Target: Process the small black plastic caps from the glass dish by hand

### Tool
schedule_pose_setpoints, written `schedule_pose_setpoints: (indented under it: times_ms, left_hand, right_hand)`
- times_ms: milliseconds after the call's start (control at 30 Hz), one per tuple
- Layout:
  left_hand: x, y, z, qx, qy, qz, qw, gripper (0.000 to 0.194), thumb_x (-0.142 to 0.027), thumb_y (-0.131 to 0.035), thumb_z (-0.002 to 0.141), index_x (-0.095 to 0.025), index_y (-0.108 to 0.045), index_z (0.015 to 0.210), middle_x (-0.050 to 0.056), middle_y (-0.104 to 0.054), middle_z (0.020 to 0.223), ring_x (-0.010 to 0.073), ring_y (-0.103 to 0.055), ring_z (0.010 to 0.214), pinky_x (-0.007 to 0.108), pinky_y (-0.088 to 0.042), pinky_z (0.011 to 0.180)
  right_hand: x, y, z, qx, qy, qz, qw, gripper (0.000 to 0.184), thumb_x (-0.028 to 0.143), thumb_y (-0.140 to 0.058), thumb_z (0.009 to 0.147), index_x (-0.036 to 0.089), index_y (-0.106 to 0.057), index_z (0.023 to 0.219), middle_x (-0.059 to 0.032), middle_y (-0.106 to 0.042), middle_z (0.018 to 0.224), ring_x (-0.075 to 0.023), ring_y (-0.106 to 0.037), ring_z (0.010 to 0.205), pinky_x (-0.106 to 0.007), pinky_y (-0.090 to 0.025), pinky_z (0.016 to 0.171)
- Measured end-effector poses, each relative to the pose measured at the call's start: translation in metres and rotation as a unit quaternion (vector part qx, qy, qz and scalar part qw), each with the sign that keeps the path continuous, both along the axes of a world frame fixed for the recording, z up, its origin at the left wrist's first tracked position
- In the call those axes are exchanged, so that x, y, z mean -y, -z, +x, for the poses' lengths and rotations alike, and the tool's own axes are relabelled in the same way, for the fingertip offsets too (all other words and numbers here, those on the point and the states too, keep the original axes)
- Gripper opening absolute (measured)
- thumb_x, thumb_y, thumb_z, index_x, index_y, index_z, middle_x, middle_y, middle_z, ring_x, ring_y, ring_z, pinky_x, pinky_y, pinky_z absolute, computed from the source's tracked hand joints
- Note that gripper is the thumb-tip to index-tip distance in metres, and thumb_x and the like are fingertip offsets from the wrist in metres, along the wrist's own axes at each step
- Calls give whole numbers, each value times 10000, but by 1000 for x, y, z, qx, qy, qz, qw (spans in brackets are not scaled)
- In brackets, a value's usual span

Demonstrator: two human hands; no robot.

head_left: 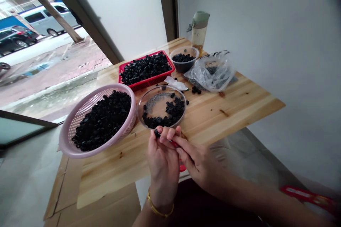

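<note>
My left hand (165, 165), palm up, pinches a small black round piece (157, 133) between thumb and fingertips. My right hand (198, 158) closes around a slim tool with a red handle (182, 167). Its thin metal shaft reaches toward the black piece, and the tip is partly hidden by my left fingers. Just beyond my hands sits a clear round dish (140, 116) with more black pieces along its near and right sides. To the left is a pink mesh basket (66, 138), heaped with small black ring-like parts.
Behind the dish, a red basket (141, 86) and a clear bowl (198, 54) hold black parts. A plastic bag (220, 78), a white scrap (176, 83) and loose black pieces lie on the wooden table (239, 103). A green-lidded bottle (200, 30) stands at the back by the wall.
</note>
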State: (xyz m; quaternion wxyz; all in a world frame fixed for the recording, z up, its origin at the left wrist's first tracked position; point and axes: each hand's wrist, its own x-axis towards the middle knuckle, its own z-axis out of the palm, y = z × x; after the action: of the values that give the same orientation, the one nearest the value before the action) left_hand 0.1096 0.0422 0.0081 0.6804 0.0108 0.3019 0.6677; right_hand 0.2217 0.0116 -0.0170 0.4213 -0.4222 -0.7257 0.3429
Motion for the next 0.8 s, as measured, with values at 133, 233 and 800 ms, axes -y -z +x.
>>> schedule_pose_setpoints:
  times_ms: [133,233,800]
  left_hand:
    - [0,-2,3,6,-11,-3,1000,455,-275,-273,1111,-181,-554,766,-75,-345,594,94,-464,539,309,-554,799]
    - [0,-2,4,9,-11,0,1000,440,-272,-289,1107,-185,-545,759,-75,-331,593,95,-435,528,291,-539,755]
    - [6,-4,8,34,-13,1,999,472,-249,-251,1113,-161,-548,757,-84,-326,567,69,-411,491,250,-519,649]
  right_hand:
    - [3,11,-6,-16,19,42,999,455,124,-430,1014,146,-565,1448,-151,-755,1286,-246,-747,1164,-371,-622,1004]
    - [6,17,-10,-25,31,57,998,481,118,-429,1020,167,-537,1486,-140,-739,1324,-245,-723,1216,-381,-609,1041]
    - [17,45,-21,-54,76,134,987,569,132,-421,1062,254,-376,1617,-95,-705,1392,-223,-702,1251,-341,-607,1041]
